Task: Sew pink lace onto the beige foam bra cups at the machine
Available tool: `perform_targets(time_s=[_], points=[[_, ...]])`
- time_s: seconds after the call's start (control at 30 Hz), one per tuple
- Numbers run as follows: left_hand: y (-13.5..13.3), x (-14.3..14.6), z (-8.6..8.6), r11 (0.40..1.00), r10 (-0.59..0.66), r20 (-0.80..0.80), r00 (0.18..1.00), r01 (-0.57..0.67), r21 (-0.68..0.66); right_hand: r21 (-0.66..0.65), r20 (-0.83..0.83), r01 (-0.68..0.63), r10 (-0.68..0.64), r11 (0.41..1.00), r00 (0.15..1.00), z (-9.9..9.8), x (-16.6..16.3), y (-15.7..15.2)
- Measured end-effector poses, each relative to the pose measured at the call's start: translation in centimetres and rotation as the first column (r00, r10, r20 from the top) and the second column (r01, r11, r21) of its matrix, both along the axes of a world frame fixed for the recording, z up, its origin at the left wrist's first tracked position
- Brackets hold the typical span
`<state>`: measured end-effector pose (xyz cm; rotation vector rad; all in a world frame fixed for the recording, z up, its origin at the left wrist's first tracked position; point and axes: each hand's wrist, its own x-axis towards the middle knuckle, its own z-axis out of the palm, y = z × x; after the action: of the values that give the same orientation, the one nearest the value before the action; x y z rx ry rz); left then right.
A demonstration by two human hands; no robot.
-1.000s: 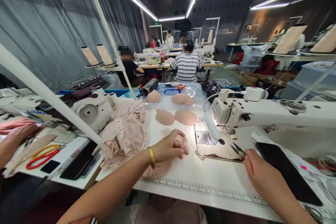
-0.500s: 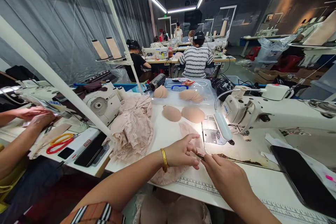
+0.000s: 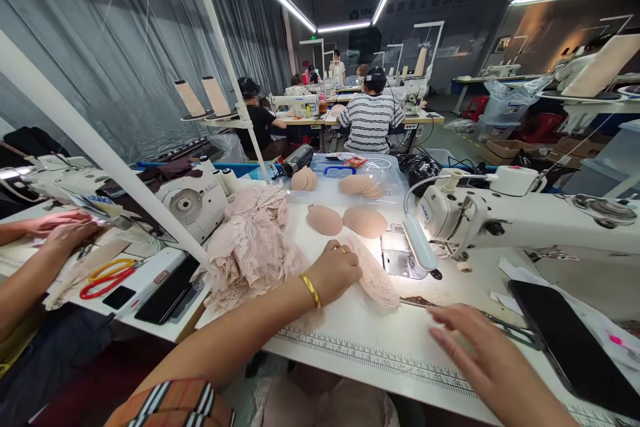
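Note:
My left hand (image 3: 336, 275), with a gold bracelet and a ring, is closed over the white table, its fingers curled on a pale pink lace piece (image 3: 377, 280). Part of the lace reaches right toward the sewing machine's needle plate (image 3: 406, 263). My right hand (image 3: 473, 347) is open, fingers stretched out, with nothing in it. Just beyond it lies a pair of dark-handled scissors (image 3: 520, 332), partly hidden by the fingers. Two beige bra cups (image 3: 365, 222) lie flat beyond my left hand. A heap of pink lace (image 3: 250, 240) sits to its left.
A white sewing machine (image 3: 515, 213) with a lamp stands at the right, a black phone (image 3: 570, 340) before it. Stacked cups rest on a clear plastic lid (image 3: 330, 195). A printed ruler (image 3: 370, 357) runs along the front edge. A co-worker's hands (image 3: 70, 230) are at the left machine.
My hands have moved apart: the left drew back left with the lace, the right went right and let go of the scissors, which now lie on the table.

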<state>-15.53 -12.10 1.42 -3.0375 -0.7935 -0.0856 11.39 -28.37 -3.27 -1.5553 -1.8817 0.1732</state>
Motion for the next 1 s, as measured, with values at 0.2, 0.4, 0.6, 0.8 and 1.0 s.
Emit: perform_targets(time_s=[0.2,0.4,0.6,0.8,1.0], points=[[-1.2,1.0,3.8,0.984,-0.122,0.294,0.948,0.077,0.159,-0.465,-0.574,-0.409,0.085,0.785,0.815,0.9,-4.2,0.1],[-6.6,-2.7,1.1,0.926,-0.361,0.02,0.932,0.361,-0.108,-0.422,-0.497,-0.235,-0.007,0.875,0.867,-0.3,-1.4,1.9],[-5.2,-2.5,0.2,0.903,-0.125,0.397,0.909,0.27,-0.334,-0.332,-0.151,-0.022,-0.03,0.943,0.988,-0.1,-2.5,4.7],[-1.6,1.2,-2.0,0.937,0.02,0.416,0.909,0.128,-0.324,-0.292,-0.048,-0.027,0.013,0.956,0.999,-0.3,-4.5,6.8],[-0.2,3.1,-3.6,0.917,0.082,0.459,0.885,0.114,-0.383,-0.247,-0.076,-0.039,0.021,0.968,0.997,-0.1,-4.1,6.2]])
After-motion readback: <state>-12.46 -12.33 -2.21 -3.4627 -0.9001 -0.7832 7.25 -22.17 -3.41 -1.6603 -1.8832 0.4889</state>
